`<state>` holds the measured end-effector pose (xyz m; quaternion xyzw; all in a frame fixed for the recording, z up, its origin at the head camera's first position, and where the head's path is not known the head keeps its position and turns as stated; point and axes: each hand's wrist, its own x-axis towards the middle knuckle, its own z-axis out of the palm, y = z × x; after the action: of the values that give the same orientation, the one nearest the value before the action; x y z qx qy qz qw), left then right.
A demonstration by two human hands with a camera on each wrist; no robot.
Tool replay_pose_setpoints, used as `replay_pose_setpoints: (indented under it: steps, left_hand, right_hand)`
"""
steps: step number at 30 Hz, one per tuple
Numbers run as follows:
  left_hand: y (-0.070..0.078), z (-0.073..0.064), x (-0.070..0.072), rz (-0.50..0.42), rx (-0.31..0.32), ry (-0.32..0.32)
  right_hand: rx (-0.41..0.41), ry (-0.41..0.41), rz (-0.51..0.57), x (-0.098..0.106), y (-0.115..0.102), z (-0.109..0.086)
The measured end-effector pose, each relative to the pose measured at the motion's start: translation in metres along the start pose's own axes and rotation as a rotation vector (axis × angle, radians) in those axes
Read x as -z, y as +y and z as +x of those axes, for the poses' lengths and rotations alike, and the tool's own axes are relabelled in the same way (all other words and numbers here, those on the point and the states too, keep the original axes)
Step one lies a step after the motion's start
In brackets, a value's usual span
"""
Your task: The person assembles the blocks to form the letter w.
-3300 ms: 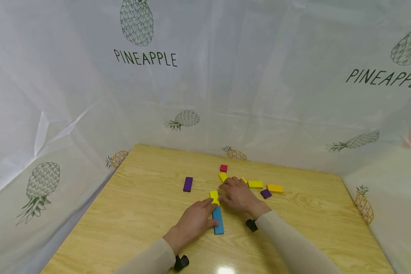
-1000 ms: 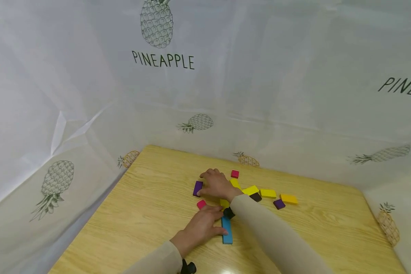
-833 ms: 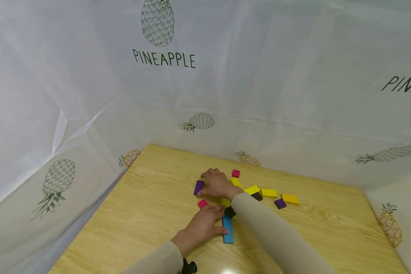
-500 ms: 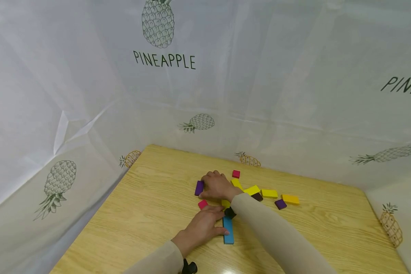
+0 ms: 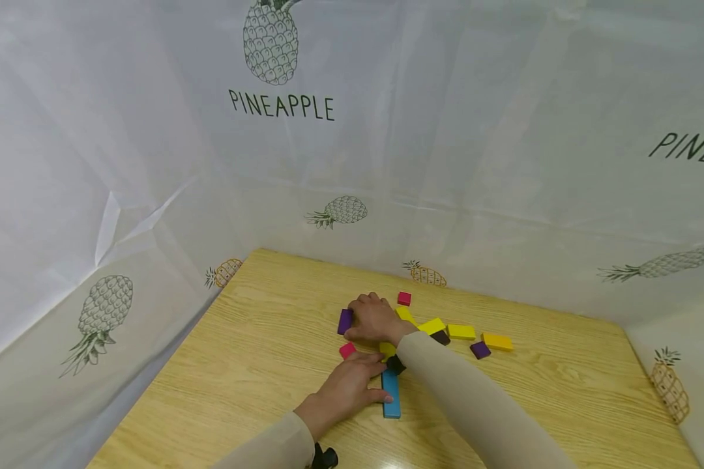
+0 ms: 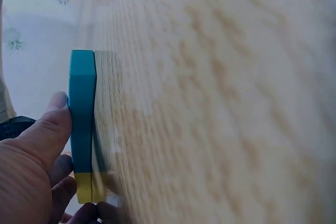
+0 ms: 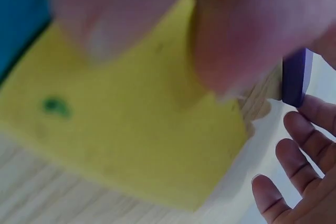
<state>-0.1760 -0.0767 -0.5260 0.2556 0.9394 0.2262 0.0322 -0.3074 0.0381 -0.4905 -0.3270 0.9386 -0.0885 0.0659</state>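
My left hand [image 5: 345,385] lies over a row of two blocks. Its thumb rests on the long blue block [image 5: 390,398], and its fingertips press the yellow block [image 7: 121,124] that touches the blue one's far end. Farther out, my right hand [image 5: 374,320] holds a purple block [image 5: 345,321] between thumb and forefinger, one at each end. In the right wrist view the other fingers are spread apart beside the purple block [image 7: 295,80]. A pink block [image 5: 347,350] lies between the two hands, partly behind the left fingers.
Beyond the right wrist are a red block [image 5: 404,298], a yellow block [image 5: 405,315], another yellow block [image 5: 431,326] and a third yellow block [image 5: 461,332]. A small purple block [image 5: 480,350] lies near an orange-yellow block [image 5: 497,341]. A white printed curtain [image 5: 446,195] surrounds the wooden table [image 5: 240,365].
The right hand has moved left from beside the yellow block to the purple block, which has shifted slightly right with it. The pink block has come into sight. The left hand stays on its blocks.
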Motion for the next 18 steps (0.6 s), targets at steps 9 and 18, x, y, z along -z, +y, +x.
replay_pose_setpoints:
  steps: [9, 18]
  left_hand:
    - [-0.001, -0.002, 0.001, 0.028, -0.008, -0.007]
    - [0.001, -0.002, 0.001, 0.020, -0.027, -0.007]
  right_hand:
    - [0.138, -0.043, 0.076, 0.012, -0.002, -0.013]
    - [0.215, -0.112, 0.102, 0.010, -0.001, -0.023]
